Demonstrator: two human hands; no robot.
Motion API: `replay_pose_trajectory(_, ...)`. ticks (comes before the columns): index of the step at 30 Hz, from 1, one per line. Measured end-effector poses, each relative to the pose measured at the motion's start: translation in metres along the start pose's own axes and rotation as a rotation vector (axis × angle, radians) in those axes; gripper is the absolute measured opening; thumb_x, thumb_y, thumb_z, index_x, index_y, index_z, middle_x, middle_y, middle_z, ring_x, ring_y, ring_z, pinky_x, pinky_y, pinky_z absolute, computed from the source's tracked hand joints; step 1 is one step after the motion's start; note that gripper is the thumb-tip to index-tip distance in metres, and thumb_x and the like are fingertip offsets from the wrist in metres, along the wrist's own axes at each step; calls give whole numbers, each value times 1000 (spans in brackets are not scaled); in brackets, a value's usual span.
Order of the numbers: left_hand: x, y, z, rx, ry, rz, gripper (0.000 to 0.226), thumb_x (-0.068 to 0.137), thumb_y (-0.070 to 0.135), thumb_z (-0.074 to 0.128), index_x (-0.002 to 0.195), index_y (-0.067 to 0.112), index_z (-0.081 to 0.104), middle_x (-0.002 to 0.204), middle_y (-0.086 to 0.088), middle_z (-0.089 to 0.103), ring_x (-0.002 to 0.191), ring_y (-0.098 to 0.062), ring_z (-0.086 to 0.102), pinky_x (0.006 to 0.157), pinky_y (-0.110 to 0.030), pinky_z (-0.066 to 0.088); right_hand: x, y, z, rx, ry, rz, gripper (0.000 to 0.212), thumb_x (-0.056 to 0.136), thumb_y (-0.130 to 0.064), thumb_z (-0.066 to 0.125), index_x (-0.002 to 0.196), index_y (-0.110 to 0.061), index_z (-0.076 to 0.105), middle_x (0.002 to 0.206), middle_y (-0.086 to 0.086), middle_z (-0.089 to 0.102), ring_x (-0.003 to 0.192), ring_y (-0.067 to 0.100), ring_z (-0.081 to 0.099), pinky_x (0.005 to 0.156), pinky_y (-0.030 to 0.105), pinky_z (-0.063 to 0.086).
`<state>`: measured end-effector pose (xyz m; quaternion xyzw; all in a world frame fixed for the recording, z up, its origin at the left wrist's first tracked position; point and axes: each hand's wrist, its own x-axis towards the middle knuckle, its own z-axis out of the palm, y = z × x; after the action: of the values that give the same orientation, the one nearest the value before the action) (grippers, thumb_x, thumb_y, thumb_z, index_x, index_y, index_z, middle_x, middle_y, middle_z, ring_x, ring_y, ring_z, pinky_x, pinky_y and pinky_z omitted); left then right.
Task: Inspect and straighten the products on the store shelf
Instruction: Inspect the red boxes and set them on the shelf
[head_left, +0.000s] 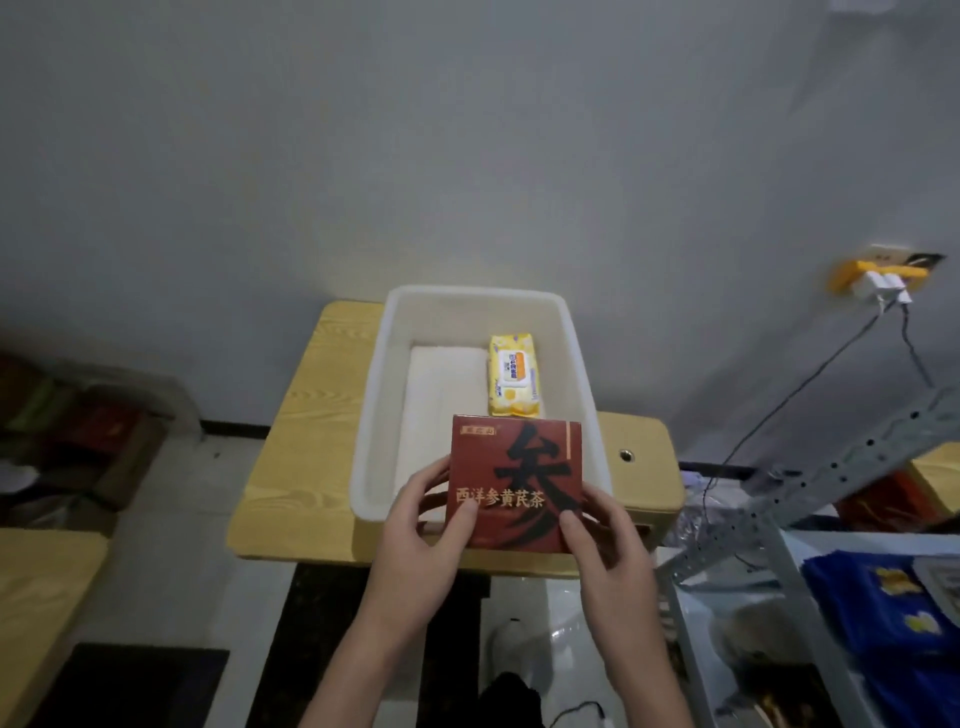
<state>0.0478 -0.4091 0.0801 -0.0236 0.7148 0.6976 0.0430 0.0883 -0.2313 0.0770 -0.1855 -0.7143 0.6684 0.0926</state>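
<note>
A dark red tea box (517, 467) with gold and black Chinese lettering is held face up over the near edge of a white plastic bin (582, 364). My left hand (426, 525) grips its lower left side, thumb on the front. My right hand (602, 540) grips its lower right corner the same way. Inside the bin a yellow pack of wet wipes (513, 376) lies flat on the right part of the floor, apart from the box.
The bin stands on a small wood-grain table (301, 431) against a grey wall. A metal shelf frame (831, 478) with blue packages (883, 603) is at the right. Cables hang from a wall socket (878, 280). Another wooden surface (41, 597) sits at lower left.
</note>
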Motion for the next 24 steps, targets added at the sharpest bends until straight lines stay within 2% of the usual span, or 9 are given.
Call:
replay_pose_trajectory(3, 41, -2, 22, 44, 35, -2, 40, 96, 17, 68, 131, 33, 61, 125, 17, 68, 117, -4, 64, 87, -22, 56, 49, 2, -6, -3, -34, 13, 30, 99, -15, 65, 126, -28, 65, 121, -9, 70, 105, -4, 66, 84, 16, 56)
replay_pose_trajectory(5, 68, -4, 40, 79, 26, -4, 39, 97, 18, 67, 132, 32, 60, 125, 17, 68, 117, -3, 64, 90, -26, 56, 82, 4, -12, -8, -46, 37, 30, 100, -18, 65, 128, -29, 64, 122, -10, 70, 106, -5, 66, 85, 16, 57)
replay_pose_trajectory(10, 126, -19, 83, 148, 83, -74, 38, 99, 12, 64, 133, 28, 61, 128, 10, 67, 111, -3, 66, 85, -18, 55, 155, 18, -25, -24, -64, 98, 27, 100, -12, 65, 122, -27, 64, 121, -6, 67, 97, -14, 64, 74, 6, 51)
replay_pose_trajectory(15, 156, -44, 93, 223, 136, -176, 41, 100, 16, 63, 140, 24, 59, 132, 6, 65, 112, -4, 66, 97, -32, 57, 196, 47, -19, -90, -129, 183, 25, 100, -17, 66, 123, -27, 63, 121, -2, 68, 100, -12, 64, 78, 8, 52)
replay_pose_trajectory(18, 167, -56, 94, 254, 145, -216, 37, 100, 13, 62, 136, 22, 60, 128, 10, 67, 107, 3, 65, 92, -20, 55, 208, 61, -12, -158, -144, 193, 25, 100, -16, 66, 119, -33, 62, 122, 1, 66, 100, -10, 65, 81, 8, 52)
replay_pose_trajectory(21, 179, -72, 95, 286, 151, -260, 34, 100, 11, 61, 132, 22, 60, 125, 14, 66, 103, 11, 63, 84, -7, 49, 218, 75, -4, -229, -151, 215, 23, 100, -29, 64, 122, -36, 63, 122, -8, 65, 104, -3, 67, 95, 28, 56)
replay_pose_trajectory(23, 187, -84, 96, 301, 145, -292, 33, 99, 13, 62, 131, 21, 58, 124, 14, 65, 101, 14, 62, 82, -5, 47, 225, 83, 3, -285, -148, 237, 36, 96, -42, 60, 131, -32, 63, 121, -10, 66, 106, 3, 68, 98, 40, 57)
replay_pose_trajectory(24, 190, -90, 95, 310, 140, -311, 32, 99, 13, 63, 130, 21, 57, 122, 14, 65, 99, 16, 62, 81, -5, 47, 227, 88, 6, -306, -142, 250, 40, 96, -41, 59, 134, -30, 62, 120, -8, 67, 107, 7, 69, 98, 43, 57)
